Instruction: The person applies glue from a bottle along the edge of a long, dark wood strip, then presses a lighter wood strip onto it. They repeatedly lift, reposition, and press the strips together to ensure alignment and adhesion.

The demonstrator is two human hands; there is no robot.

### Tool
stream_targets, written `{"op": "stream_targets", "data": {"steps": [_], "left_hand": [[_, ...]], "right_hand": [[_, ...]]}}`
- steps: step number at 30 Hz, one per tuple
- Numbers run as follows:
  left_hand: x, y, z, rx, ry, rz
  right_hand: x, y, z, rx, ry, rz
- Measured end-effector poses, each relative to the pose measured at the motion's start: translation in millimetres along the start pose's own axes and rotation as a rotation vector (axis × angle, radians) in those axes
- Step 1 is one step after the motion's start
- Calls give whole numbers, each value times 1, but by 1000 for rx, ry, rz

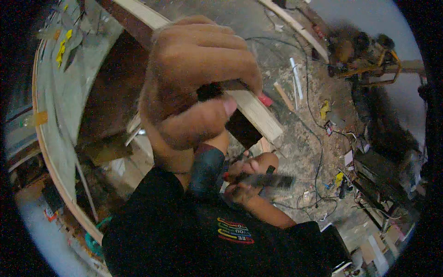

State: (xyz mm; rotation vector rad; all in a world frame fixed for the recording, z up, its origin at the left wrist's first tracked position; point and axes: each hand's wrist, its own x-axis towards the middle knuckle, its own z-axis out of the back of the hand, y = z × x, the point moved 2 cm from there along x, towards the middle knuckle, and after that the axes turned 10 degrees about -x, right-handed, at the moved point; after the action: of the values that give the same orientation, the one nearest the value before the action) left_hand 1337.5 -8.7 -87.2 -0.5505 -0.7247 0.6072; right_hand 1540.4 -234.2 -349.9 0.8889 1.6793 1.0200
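Close to the camera, my left hand (pixel 198 69) is closed around a board with a pale raw wood edge (pixel 256 113) and a dark brown face. The board slants from the upper left down to the right, and its end sticks out past my thumb. Lower down, in front of my black shirt, my right hand (pixel 242 182) is wrapped round a dark tool (pixel 272 180). Motion smears this tool, so its kind cannot be made out; a small red spot shows by my fingers. It lies below the board's end, apart from it in the picture.
A large curved-edged panel (pixel 90 87) with a greyish top stands to the left, yellow scraps on it. Cables (pixel 318 152), wood strips (pixel 295 78) and sawdust litter the concrete floor. A yellow-framed machine (pixel 387 69) is at the far right. A dark metal frame (pixel 378 184) stands nearer right.
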Motion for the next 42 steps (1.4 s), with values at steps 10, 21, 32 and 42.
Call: {"op": "stream_targets", "data": {"steps": [10,21,32,42], "left_hand": [[-19,7,-38,-134,-199,-52],[-23,8,-36,136,-200,-428],[-27,3,-42,114,-185,-578],[-29,0,-39,259,-88,-576]], "right_hand": [[60,12,-25,-98,-194,1005],[6,114,-60,-634,-330,701],[35,128,-91,-302,-475,948],[29,131,-96,-293,-525,830]]}}
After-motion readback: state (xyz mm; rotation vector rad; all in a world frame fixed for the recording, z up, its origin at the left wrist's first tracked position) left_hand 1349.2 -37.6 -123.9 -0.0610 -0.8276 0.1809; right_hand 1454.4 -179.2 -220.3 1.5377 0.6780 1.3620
